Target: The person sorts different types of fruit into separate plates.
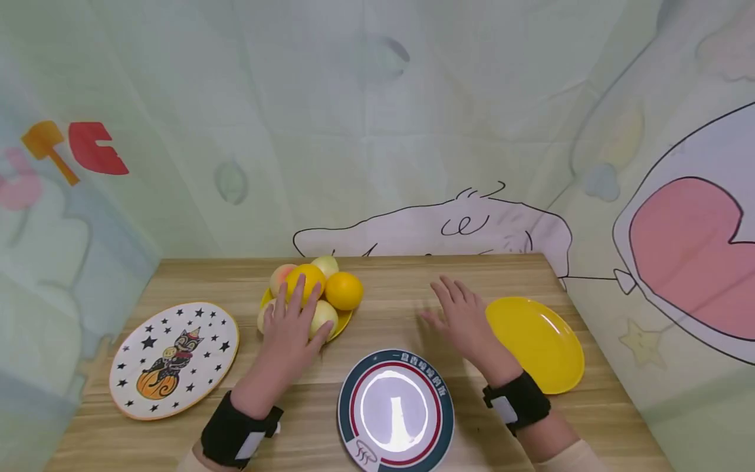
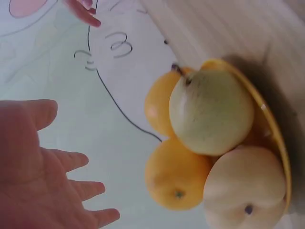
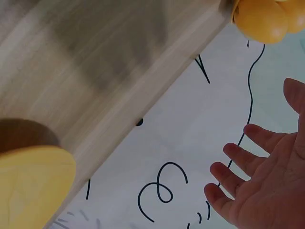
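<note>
My left hand (image 1: 289, 341) hovers over a yellow plate (image 1: 340, 326) heaped with fruit, its fingers spread and holding nothing. On that plate are an orange (image 1: 345, 291), another orange under the fingertips, a peach (image 1: 282, 276) and several pears, one pear (image 1: 325, 265) at the back. The left wrist view shows a greenish pear (image 2: 212, 112) in front of two oranges, with the palm (image 2: 38, 176) apart from the fruit. My right hand (image 1: 466, 321) is held above the table, left of an oval yellow plate (image 1: 539, 344); its fingers are extended and nothing is in it.
A round plate (image 1: 348, 413) with a dark blue rim lies at the front middle. At the left is an oval white plate (image 1: 206, 367) with stars and a cat on a pumpkin. A printed cloth (image 1: 366, 131) hangs behind the wooden table (image 1: 401, 275).
</note>
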Tool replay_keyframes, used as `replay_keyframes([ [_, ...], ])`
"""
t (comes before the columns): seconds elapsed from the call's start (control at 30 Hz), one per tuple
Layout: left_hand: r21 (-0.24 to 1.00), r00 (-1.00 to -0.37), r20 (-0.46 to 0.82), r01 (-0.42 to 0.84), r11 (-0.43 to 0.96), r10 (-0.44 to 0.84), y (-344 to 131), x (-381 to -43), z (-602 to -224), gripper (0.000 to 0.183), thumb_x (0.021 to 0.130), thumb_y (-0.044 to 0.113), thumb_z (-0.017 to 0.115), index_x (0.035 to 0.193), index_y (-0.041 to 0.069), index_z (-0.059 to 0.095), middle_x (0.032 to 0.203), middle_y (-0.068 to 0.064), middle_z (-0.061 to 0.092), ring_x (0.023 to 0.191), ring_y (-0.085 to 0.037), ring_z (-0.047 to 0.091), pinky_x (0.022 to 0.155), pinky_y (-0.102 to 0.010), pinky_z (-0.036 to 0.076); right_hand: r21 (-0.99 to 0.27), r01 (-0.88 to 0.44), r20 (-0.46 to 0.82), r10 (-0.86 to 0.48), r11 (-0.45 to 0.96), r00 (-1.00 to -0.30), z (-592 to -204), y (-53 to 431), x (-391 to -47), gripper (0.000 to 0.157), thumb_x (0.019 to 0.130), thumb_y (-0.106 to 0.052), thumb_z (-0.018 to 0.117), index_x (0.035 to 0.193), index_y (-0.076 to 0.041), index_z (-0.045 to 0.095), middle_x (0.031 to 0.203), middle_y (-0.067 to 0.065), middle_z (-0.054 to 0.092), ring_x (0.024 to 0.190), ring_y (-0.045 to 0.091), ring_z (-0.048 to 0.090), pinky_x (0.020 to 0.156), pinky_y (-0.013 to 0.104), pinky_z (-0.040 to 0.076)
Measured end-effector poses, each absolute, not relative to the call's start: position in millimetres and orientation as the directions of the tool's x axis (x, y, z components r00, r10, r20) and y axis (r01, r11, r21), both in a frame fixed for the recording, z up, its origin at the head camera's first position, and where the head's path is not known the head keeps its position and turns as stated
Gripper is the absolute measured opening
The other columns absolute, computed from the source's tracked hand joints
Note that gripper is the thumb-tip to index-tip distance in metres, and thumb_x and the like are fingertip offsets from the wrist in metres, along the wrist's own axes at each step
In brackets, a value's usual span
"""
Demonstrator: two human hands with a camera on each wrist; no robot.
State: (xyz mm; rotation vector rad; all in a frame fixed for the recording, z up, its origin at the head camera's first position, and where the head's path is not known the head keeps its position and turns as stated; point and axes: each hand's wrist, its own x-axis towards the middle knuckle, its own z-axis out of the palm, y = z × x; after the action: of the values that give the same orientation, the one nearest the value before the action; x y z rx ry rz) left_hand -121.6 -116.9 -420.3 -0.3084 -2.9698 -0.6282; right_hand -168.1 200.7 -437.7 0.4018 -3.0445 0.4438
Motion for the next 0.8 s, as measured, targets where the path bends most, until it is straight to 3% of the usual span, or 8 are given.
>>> replay_keyframes([
  [0.17, 0.442, -0.969, 0.111, 0.249, 0.862, 0.223, -107.9, -96.2, -436.9, 0.066, 0.1, 0.038, 0.062, 0.155, 0.009, 0.042, 0.161, -0.02, 0.035, 0.144, -0.046, 0.033, 0.114, -0.066, 0.036, -0.324, -0.219, -0.038, -0.243, 0.92, -0.969, -449.0, 200.1, -145.2, 0.066, 0.096, -0.039, 0.068, 0.15, -0.007, 0.048, 0.156, 0.022, 0.041, 0.142, 0.046, 0.039, 0.113, 0.066, 0.037],
  [0.33, 0.613, -0.955, -0.144, 0.121, 0.781, 0.26, -98.9, -74.0, -453.6, 0.065, 0.098, 0.034, 0.067, 0.152, 0.005, 0.046, 0.148, -0.023, 0.045, 0.134, -0.04, 0.046, 0.11, -0.061, 0.044, -0.396, -0.126, -0.236, -0.233, 0.909, -0.943, -457.2, 204.3, -126.4, 0.063, 0.092, -0.035, 0.074, 0.145, -0.007, 0.053, 0.146, 0.022, 0.051, 0.132, 0.041, 0.05, 0.105, 0.06, 0.049],
  [0.5, 0.698, -0.893, -0.327, -0.006, 0.716, 0.311, -98.0, -64.7, -468.8, 0.068, 0.099, 0.03, 0.066, 0.153, -0.002, 0.04, 0.128, -0.021, 0.054, 0.112, -0.031, 0.057, 0.102, -0.056, 0.05, -0.518, 0.058, -0.435, -0.204, 0.854, -0.877, -462.0, 209.1, -114.1, 0.052, 0.093, -0.023, 0.074, 0.138, -0.003, 0.057, 0.117, 0.012, 0.065, 0.1, 0.024, 0.061, 0.092, 0.045, 0.058],
  [0.57, 0.719, -0.882, -0.336, -0.013, 0.695, 0.331, -96.8, -63.2, -473.3, 0.065, 0.1, 0.024, 0.065, 0.151, -0.007, 0.039, 0.116, -0.017, 0.057, 0.104, -0.027, 0.057, 0.099, -0.053, 0.052, -0.548, 0.12, -0.495, -0.206, 0.828, -0.844, -464.6, 210.1, -109.7, 0.046, 0.094, -0.018, 0.072, 0.134, -0.002, 0.058, 0.108, 0.008, 0.067, 0.092, 0.02, 0.06, 0.089, 0.041, 0.059],
  [0.73, 0.738, -0.888, -0.309, 0.001, 0.675, 0.34, -89.7, -60.7, -483.7, 0.053, 0.099, 0.011, 0.062, 0.144, -0.013, 0.046, 0.12, -0.022, 0.059, 0.114, -0.034, 0.057, 0.106, -0.059, 0.046, -0.574, 0.195, -0.56, -0.207, 0.796, -0.802, -474.2, 213.1, -100.7, 0.035, 0.094, -0.009, 0.069, 0.127, 0.0, 0.058, 0.108, 0.01, 0.068, 0.092, 0.022, 0.061, 0.089, 0.043, 0.059],
  [0.8, 0.737, -0.895, -0.293, 0.013, 0.676, 0.336, -86.7, -59.9, -486.7, 0.047, 0.099, 0.008, 0.062, 0.139, -0.012, 0.051, 0.114, -0.019, 0.062, 0.108, -0.031, 0.059, 0.1, -0.053, 0.052, -0.576, 0.207, -0.563, -0.201, 0.791, -0.801, -477.6, 215.4, -98.4, 0.032, 0.094, -0.006, 0.068, 0.125, 0.0, 0.058, 0.109, 0.01, 0.068, 0.091, 0.022, 0.061, 0.086, 0.041, 0.06],
])
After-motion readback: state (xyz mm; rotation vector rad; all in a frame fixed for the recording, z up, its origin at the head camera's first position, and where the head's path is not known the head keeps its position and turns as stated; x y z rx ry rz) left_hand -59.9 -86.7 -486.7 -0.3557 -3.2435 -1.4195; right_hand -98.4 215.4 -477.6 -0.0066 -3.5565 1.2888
